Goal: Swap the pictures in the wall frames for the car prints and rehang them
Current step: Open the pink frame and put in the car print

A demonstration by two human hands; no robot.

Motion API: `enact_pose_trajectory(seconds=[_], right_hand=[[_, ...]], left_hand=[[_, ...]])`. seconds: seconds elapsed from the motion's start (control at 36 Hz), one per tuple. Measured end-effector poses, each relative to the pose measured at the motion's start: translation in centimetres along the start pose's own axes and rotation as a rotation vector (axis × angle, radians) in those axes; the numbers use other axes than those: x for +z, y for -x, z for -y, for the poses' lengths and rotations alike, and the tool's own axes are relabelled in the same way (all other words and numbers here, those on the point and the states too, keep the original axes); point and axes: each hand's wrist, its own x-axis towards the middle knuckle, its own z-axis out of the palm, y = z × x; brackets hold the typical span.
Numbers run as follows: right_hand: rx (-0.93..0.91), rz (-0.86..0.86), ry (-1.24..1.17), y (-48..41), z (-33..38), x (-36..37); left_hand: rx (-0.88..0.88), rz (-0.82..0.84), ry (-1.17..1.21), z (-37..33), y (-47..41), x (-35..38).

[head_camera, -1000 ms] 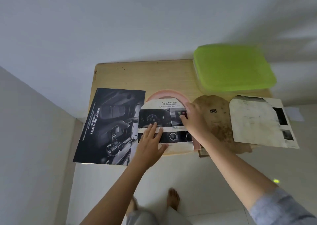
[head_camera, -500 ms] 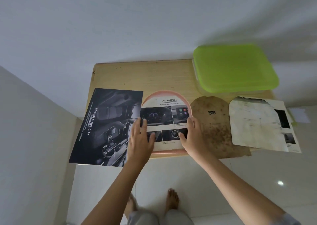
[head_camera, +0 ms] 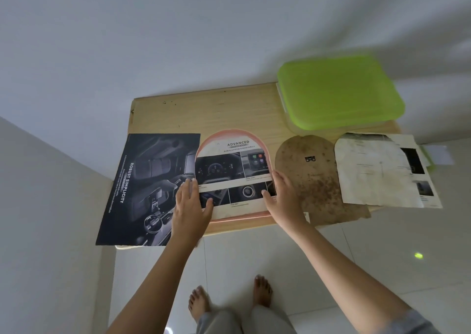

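While left hand [head_camera: 192, 206] and right hand [head_camera: 283, 198] press flat, fingers straight, on car print [head_camera: 234, 173] laid in pink frame [head_camera: 229, 132] on table [head_camera: 204, 114]: old picture [head_camera: 369, 170] out, backing board [head_camera: 313, 180] beside, not refitted; rehanging pending.

car print [head_camera: 234, 170] corners: under left hand [head_camera: 191, 206], right hand [head_camera: 283, 198] | small text [head_camera: 239, 205]: unreadable | green lid [head_camera: 339, 91]: blurred

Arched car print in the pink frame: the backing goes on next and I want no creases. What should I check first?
1. Arched car print inside the pink frame, rim showing round the arch: ok.
2. Left hand flat on its left edge: ok.
3. Right hand flat on its right edge: ok.
4. Brown backing board beside the frame, on its right: ok.
5. Print fully seated, no creases: cannot tell.
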Motion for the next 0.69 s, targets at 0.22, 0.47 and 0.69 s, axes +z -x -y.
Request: enact_pose_trajectory(seconds=[0.22, 0.47, 0.69], right_hand=[[0.039, -0.169, 0.026, 5.4, -4.3, -2.8], [0.469, -0.441, -0.188, 9.6, -5.7, -1.6], [0.675, -0.629, -0.508, 7.4, -4.1, -1.1]], left_hand=[[0.226, 0.007, -0.068, -2.9, 1.2, 2.1], [-0.013, -0.065, -0.062, -0.7, 2.0, 1.9], [0.026, 0.035, 0.001, 0.9, 2.1, 2.2]])
